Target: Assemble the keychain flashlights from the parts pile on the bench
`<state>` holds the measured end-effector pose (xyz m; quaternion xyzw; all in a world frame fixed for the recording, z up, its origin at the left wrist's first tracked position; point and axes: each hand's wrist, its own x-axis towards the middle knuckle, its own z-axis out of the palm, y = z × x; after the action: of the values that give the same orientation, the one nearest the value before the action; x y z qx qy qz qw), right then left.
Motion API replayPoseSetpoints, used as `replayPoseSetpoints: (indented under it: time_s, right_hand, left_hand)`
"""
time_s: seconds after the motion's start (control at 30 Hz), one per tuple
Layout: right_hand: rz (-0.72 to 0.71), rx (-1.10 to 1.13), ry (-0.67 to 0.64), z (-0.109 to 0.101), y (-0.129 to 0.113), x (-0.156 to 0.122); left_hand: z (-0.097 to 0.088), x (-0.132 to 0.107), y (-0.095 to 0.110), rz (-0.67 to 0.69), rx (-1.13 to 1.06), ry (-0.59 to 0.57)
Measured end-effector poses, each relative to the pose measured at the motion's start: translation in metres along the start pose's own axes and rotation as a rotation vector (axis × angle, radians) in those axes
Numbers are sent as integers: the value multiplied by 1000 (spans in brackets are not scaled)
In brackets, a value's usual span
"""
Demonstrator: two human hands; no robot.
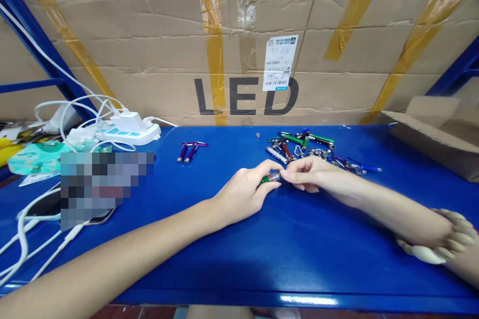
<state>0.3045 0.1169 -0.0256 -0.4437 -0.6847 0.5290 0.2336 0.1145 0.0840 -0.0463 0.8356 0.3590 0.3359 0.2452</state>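
My left hand [241, 193] is closed around a green mini flashlight [266, 179], its silver end pointing right. At that end my right hand [312, 172] pinches with thumb and fingers; the fingertips hide exactly which piece they grip. Just behind my hands lies a loose pile of similar small metal lights: a silver one [276, 154], a red one [287, 152] and green ones [322, 138], among carabiner clips. A blue one [368, 168] sits at the pile's right. Apart from these, two purple lights [187, 153] on a purple clip lie to the left.
On the left are a white power strip [130, 132], tangled white cables [24, 239], a teal pack [35, 157] and a phone [103, 217] partly under a blurred patch. An open cardboard box [434, 139] stands right. A large carton [160, 50] marked LED backs the blue table [299, 259].
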Motion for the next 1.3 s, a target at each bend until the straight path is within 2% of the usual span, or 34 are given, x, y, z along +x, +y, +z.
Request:
replayPoseSetpoints:
  time_s: [0.07, 0.13, 0.23, 0.3, 0.4, 0.47, 0.57, 0.77, 0.9, 1.17, 1.3]
  right_hand:
    - [-5, -7, 1, 0, 0, 1]
    - [-83, -61, 33, 0, 1, 2]
    - [-310, -206, 162, -2, 1, 3]
    - [-534, -338, 248, -5, -1, 2]
    - [-846, -524, 275, -11, -4, 0]
    - [-957, -610, 267, -14, -5, -2]
    - [-1012, -692, 226, -17, -6, -6]
    - [-962, -777, 167, -16, -5, -13]
    - [-869, -683, 169, -11, -4, -11]
    - [-542, -431, 190, -3, -1, -3]
    - [-321, -247, 117, -3, 4, 0]
  left_hand:
    - [0, 1, 0, -7, -21, 15]
    - [1, 2, -1, -35, -42, 24]
    - [2, 4, 1, -95, -62, 41]
    - [1, 5, 3, -112, -80, 47]
    - [0, 6, 5, -104, -117, 8]
    - [-1, 5, 6, -92, -136, -36]
    - [-2, 4, 5, -70, -144, -85]
    - [-2, 0, 5, -29, -105, -148]
    - [-3, 0, 6, 4, -96, -159]
    - [-2, -2, 4, 31, -36, -104]
    - [0, -4, 5, 29, 11, -61]
